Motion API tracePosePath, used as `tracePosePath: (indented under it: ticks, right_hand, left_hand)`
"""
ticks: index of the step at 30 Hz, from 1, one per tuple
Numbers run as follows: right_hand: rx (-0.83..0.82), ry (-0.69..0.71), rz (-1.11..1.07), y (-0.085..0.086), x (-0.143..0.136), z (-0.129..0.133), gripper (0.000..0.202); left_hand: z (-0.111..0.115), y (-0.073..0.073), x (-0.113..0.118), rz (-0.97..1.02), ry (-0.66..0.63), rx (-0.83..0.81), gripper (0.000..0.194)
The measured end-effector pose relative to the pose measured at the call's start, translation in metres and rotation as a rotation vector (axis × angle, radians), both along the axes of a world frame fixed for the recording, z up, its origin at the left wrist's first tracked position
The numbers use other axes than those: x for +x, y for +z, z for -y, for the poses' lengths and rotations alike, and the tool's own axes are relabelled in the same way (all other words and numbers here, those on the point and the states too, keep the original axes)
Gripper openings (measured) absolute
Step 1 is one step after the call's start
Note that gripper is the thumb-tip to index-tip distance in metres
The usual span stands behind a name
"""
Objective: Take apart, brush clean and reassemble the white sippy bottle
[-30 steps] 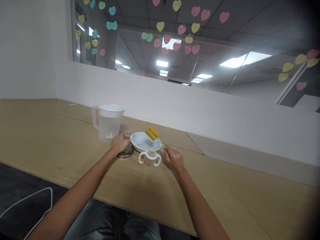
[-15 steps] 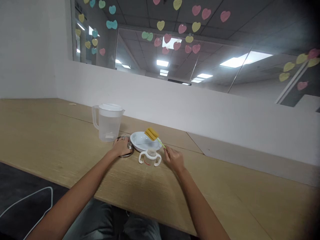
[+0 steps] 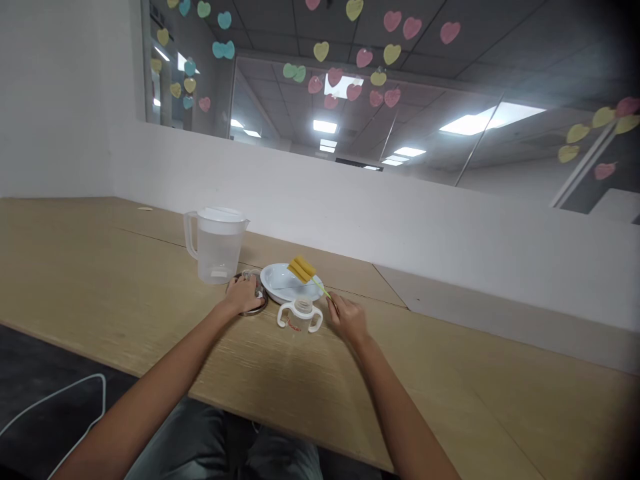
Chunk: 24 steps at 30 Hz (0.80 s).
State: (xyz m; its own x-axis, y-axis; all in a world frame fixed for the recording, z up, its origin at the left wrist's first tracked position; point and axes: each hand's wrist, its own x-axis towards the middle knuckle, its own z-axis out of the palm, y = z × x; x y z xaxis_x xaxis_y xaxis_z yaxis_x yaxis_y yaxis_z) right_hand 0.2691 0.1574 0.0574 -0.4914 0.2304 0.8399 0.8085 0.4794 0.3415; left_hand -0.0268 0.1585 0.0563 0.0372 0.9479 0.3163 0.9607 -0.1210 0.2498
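Observation:
My right hand (image 3: 350,319) is closed around the thin light-green handle of a sponge brush (image 3: 302,269). Its yellow sponge head is held above a white bowl (image 3: 285,288). On the left, my left hand (image 3: 243,293) reaches over a round metal tray (image 3: 256,311), thumb and fingers apart. Clear small pieces lie in that tray, partly hidden under the fingers, and I cannot make out their kind. Between my hands stands a clear baby bottle (image 3: 300,317) with white side handles, red markings and an open threaded neck.
A translucent lidded pitcher (image 3: 219,250) with clear liquid stands behind the tray, its handle to the left. The wooden table (image 3: 430,373) runs along a white wall (image 3: 320,197) below a window with heart-shaped notes. A white cable (image 3: 103,383) hangs at lower left.
The sponge head has shifted very slightly to the left over the bowl. Both hands have stayed nearly in place.

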Motion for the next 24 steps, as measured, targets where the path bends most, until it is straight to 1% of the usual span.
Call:
tracePosePath:
  ticks: [4, 13, 19, 24]
  right_hand:
    - [0.015, 0.005, 0.001, 0.000, 0.000, 0.000, 0.026]
    - [-0.013, -0.010, 0.004, -0.001, 0.000, -0.001, 0.026]
    - [0.001, -0.011, 0.003, -0.001, 0.000, -0.001, 0.026]
    - [-0.027, -0.021, 0.025, -0.001, 0.001, -0.001, 0.025]
  left_hand:
    - [0.000, -0.001, 0.000, -0.005, 0.002, 0.008, 0.047]
    - [0.002, 0.007, 0.003, 0.053, 0.017, 0.098, 0.032]
    - [0.003, 0.011, 0.002, 0.111, 0.048, 0.140, 0.034]
    - [0.005, 0.015, 0.002, 0.133, 0.070, 0.167, 0.030]
